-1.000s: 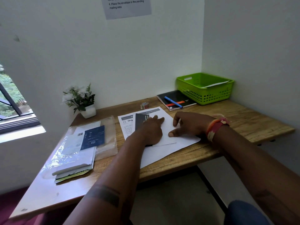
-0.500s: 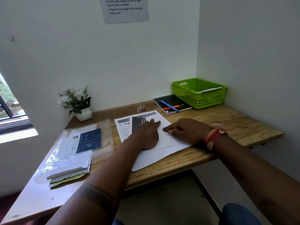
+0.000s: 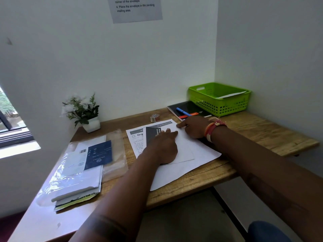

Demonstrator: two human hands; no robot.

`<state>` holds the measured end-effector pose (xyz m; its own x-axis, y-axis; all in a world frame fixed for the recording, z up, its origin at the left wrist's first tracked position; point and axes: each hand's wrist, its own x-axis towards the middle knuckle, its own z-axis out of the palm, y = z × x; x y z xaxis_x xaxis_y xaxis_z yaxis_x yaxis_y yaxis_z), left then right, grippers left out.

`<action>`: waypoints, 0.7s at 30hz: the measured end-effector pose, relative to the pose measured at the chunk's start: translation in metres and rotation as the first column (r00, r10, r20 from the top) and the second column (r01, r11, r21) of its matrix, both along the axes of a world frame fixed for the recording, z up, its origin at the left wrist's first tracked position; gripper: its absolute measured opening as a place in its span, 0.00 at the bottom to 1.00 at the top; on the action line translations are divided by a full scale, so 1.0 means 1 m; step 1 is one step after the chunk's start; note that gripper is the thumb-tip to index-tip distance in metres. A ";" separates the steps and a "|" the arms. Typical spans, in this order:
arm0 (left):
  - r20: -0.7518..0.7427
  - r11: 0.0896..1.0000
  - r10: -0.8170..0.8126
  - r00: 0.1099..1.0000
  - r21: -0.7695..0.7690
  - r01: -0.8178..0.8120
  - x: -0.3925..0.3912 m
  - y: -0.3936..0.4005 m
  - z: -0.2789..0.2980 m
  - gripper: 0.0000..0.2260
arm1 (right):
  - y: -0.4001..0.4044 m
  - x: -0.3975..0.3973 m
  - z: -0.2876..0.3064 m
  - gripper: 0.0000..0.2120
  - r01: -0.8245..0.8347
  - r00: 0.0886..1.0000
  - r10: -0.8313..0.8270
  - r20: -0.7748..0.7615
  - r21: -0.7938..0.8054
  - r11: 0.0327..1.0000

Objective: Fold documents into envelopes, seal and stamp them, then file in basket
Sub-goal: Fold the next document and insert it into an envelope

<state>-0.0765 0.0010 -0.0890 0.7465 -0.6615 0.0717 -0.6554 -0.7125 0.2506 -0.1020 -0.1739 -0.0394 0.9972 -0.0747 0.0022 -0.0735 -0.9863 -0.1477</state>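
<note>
A: Entry. Folded white document (image 3: 183, 151) lies mid-desk on a larger white sheet (image 3: 201, 154), over the printed instruction page (image 3: 138, 137). Change since a second ago?

B: Right hand (image 3: 194, 127) has slid from the near crease to the far edge, forefinger extended flat, gripping nothing. Left hand (image 3: 163, 147) stays pressed palm-down on the fold, fingers straight, nothing pinched.

A: Reading?

B: Crease probably being run out; fold nearly set, envelope step next.

A: Surroundings?

B: Envelope stack in plastic sleeve (image 3: 82, 165) to the left; green basket (image 3: 218, 105) far right already holds one item.
</note>
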 end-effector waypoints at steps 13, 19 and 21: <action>-0.066 0.972 0.038 0.997 -0.230 -0.052 -0.003 0.009 0.009 0.18 | -0.001 0.036 -0.021 0.12 -0.015 0.957 -0.039 0.288 0.184 0.983; -0.048 0.962 0.021 0.999 -0.269 -0.033 -0.005 0.013 0.014 0.15 | -0.009 0.033 -0.021 0.06 -0.063 0.939 -0.063 0.338 0.349 0.935; -0.044 0.958 0.046 0.998 -0.282 -0.056 -0.006 0.016 0.014 0.15 | -0.012 0.031 -0.021 0.06 -0.074 0.925 -0.109 0.363 0.454 0.888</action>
<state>-0.0821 0.0165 -0.0747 0.7842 -0.5792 0.2227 -0.6068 -0.6409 0.4701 -0.0708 -0.1860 -0.0603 0.9276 -0.1758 0.3297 0.0595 -0.8016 -0.5949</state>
